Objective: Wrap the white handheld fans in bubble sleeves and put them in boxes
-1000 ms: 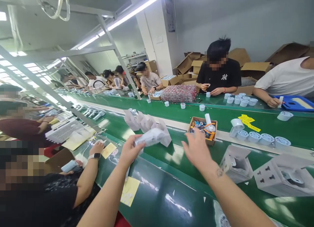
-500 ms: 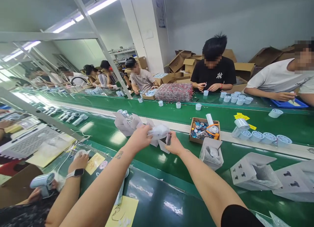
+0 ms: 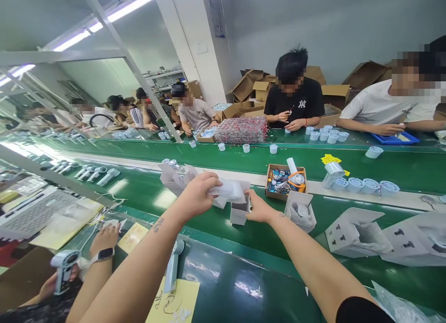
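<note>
A bundle in translucent white plastic wrap [image 3: 228,190] is gripped by my left hand [image 3: 200,193], fingers closed on its left end. It hangs over the open top of a small white box [image 3: 239,214]. My right hand [image 3: 258,207] holds that box by its right side, thumb up at the rim. Whatever the wrap contains is hard to make out. Left of my hands, other open white boxes [image 3: 171,179] stand on the green belt, with pale blue round parts showing above them.
A cardboard tray of parts and orange-handled tools [image 3: 286,181] sits behind my right hand. More open white boxes [image 3: 357,232] line the belt to the right. At lower left, a co-worker's hand holds a handheld fan [image 3: 64,267]. Another fan [image 3: 173,267] lies on the near bench.
The wrapped bundle has moved slightly right, and its right end tips down toward the box. My right hand has brought the box upright. The camera view has shifted a little.
</note>
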A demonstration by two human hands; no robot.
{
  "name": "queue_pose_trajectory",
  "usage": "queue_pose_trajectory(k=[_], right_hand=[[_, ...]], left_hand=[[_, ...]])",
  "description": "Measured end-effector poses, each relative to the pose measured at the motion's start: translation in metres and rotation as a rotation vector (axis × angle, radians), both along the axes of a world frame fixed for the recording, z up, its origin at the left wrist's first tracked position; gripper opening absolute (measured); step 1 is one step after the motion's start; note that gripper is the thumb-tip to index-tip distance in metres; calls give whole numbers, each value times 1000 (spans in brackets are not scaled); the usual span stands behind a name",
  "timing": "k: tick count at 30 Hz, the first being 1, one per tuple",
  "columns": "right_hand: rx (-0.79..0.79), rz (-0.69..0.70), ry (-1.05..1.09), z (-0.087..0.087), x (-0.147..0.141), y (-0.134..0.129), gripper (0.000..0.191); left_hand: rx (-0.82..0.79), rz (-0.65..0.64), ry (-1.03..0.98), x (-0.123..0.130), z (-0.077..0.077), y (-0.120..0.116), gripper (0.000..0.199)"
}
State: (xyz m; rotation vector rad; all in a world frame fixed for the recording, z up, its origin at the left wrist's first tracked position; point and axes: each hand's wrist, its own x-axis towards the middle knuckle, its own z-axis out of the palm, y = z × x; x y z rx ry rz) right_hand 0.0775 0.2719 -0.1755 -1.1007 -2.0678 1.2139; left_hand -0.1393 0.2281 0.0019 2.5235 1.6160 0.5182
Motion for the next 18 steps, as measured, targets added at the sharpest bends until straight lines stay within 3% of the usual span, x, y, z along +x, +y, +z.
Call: queue_pose_trajectory(k=[6,10,13,16,18], right_hand=[[3,-49,-114,9,9,3,77],[24,-37,-144,13,10,4,83],[24,-26,-155,16,7,1,75],[15,-9,-164,19,5,-2,66],[17,3,-158,19,6,-4,66]], left_hand=[[34,98,-264,1,2,-18,22],[46,112,-316,-1,0,-20,23],[-52,-8,-46,11,-19,-11,28],[-121,-152,367,35,-38,-2,37],[-166,-200,521,54,-47,5,38]])
